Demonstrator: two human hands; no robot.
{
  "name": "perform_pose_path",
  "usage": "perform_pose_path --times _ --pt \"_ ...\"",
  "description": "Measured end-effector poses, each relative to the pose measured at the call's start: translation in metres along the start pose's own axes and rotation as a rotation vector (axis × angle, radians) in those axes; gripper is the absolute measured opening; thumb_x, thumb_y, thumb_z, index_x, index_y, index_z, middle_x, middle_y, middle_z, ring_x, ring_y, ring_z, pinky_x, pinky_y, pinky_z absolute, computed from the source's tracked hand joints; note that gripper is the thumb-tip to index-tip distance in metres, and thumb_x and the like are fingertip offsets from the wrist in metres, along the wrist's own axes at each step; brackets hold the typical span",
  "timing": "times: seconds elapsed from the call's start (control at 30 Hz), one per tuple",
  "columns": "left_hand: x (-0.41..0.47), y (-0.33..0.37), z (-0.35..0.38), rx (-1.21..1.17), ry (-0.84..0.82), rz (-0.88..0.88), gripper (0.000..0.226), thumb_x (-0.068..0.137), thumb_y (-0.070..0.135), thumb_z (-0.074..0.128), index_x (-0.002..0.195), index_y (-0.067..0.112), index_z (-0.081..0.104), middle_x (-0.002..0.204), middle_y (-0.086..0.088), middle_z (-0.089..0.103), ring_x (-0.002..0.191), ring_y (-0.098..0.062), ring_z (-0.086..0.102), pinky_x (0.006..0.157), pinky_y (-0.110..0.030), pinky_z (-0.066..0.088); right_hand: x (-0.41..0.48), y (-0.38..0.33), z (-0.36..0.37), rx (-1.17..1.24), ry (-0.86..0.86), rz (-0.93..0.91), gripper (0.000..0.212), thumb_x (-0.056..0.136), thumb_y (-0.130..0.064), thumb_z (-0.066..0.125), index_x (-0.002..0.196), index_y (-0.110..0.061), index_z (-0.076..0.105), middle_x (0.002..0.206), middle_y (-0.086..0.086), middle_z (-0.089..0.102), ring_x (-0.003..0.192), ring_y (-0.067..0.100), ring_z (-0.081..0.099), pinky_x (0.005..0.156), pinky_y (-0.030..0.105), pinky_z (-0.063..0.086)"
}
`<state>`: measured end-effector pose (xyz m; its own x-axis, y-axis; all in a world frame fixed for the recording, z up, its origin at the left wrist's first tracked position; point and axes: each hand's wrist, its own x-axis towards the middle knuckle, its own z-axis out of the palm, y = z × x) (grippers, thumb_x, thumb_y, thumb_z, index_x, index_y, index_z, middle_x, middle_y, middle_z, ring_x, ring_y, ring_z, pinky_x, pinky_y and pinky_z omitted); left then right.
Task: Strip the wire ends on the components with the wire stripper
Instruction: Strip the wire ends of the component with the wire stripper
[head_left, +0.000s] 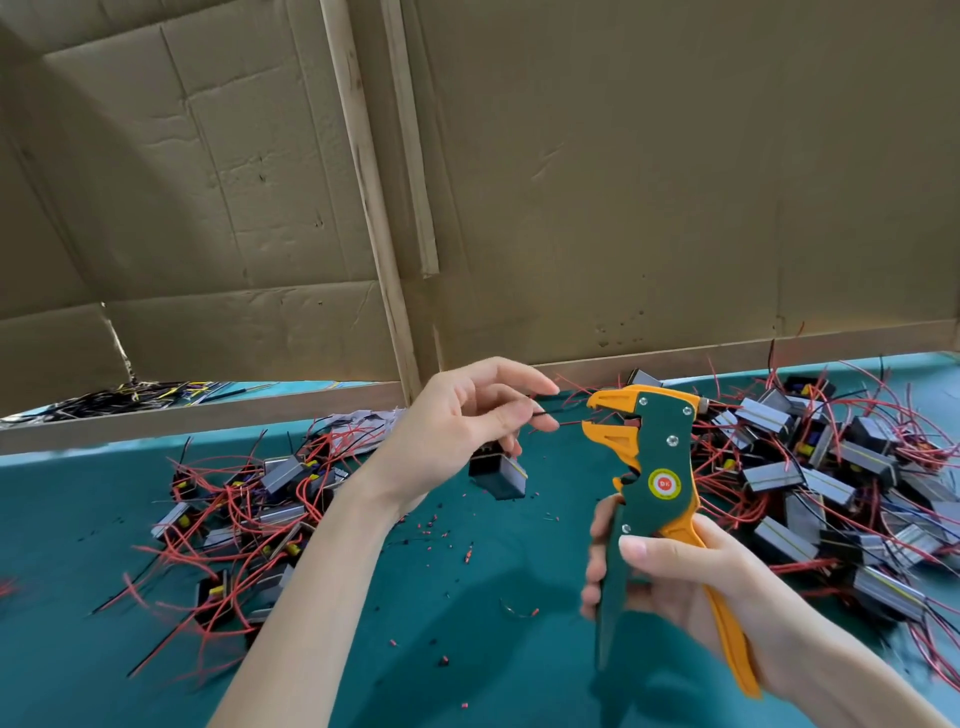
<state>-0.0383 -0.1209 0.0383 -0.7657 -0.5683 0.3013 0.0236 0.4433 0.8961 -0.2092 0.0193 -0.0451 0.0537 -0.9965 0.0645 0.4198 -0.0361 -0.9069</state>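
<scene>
- Left hand (457, 415), raised to the left of the green-and-orange plastic wire stripper (654, 467), pinches a thin red wire (571, 423) and a thin black wire (550, 411) between thumb and fingertips.
- Right hand (670, 577) is wrapped round the stripper's two handles, holding the tool upright; its orange jaws stand apart and the red wire's tip reaches between them.
- A small black-and-grey boxy component (498, 475) hangs below the left hand, left of the stripper.
- Left of the stripper lies a loose pile of like components with red leads (249, 514); a larger pile (831, 483) lies to its right.
- Both piles rest on a teal cloth table cover (467, 649), with small red and black insulation bits (431, 530) scattered below the left hand.
- Behind the stripper, brown cardboard panels (623, 182) rise from a wooden rail (208, 413); beyond the rail, far left, sits a heap of black and yellow wires (130, 397).
</scene>
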Motion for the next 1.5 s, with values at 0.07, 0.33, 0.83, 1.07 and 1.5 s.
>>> perform_pose_path --times 0.07,0.33,0.83,1.07,1.5 --pt "0.001 0.000 0.001 -0.055 -0.021 -0.022 0.016 0.094 0.010 0.058 0.107 0.018 0.060 0.079 -0.001 0.073 0.078 -0.030 0.052 0.066 -0.021 0.048 0.000 -0.001 0.001 0.019 0.006 0.006 0.051 0.051 -0.023 0.095 0.090 -0.002 0.071 0.080 0.028 0.061 0.073 0.042 0.064 0.071 0.051 0.055" --pt "-0.001 0.004 0.005 -0.021 -0.053 -0.063 0.009 0.090 0.013 0.064 0.083 0.017 0.068 0.079 -0.006 0.075 0.059 -0.012 0.051 0.060 -0.017 0.047 -0.002 -0.007 0.005 0.009 -0.043 0.015 0.036 0.057 -0.015 0.086 0.086 -0.002 0.070 0.078 0.027 0.061 0.071 0.040 0.064 0.071 0.051 0.055" --pt "-0.002 0.010 0.012 0.018 -0.090 -0.107 0.008 0.091 0.011 0.063 0.084 0.010 0.066 0.070 -0.003 0.071 0.055 -0.011 0.046 0.058 -0.017 0.045 -0.005 -0.008 0.004 -0.058 -0.068 0.026 0.026 0.065 -0.012 0.078 0.087 -0.002 0.067 0.077 0.028 0.060 0.070 0.041 0.063 0.070 0.049 0.054" --pt "-0.003 0.008 0.007 0.051 -0.102 -0.107 0.008 0.090 0.012 0.065 0.086 0.007 0.069 0.068 -0.003 0.070 0.055 -0.011 0.047 0.058 -0.018 0.044 -0.011 -0.005 0.010 -0.171 0.055 0.031 0.041 0.055 -0.032 0.093 0.074 -0.008 0.065 0.063 0.025 0.055 0.055 0.035 0.057 0.055 0.041 0.051" --pt "0.001 -0.006 -0.004 0.152 -0.019 -0.194 0.008 0.092 0.016 0.063 0.085 0.016 0.067 0.072 0.001 0.072 0.062 -0.012 0.056 0.061 -0.020 0.048 0.001 0.006 0.007 -0.009 0.028 0.009 0.043 0.051 -0.015 0.091 0.085 0.000 0.069 0.079 0.030 0.060 0.070 0.045 0.063 0.069 0.051 0.056"
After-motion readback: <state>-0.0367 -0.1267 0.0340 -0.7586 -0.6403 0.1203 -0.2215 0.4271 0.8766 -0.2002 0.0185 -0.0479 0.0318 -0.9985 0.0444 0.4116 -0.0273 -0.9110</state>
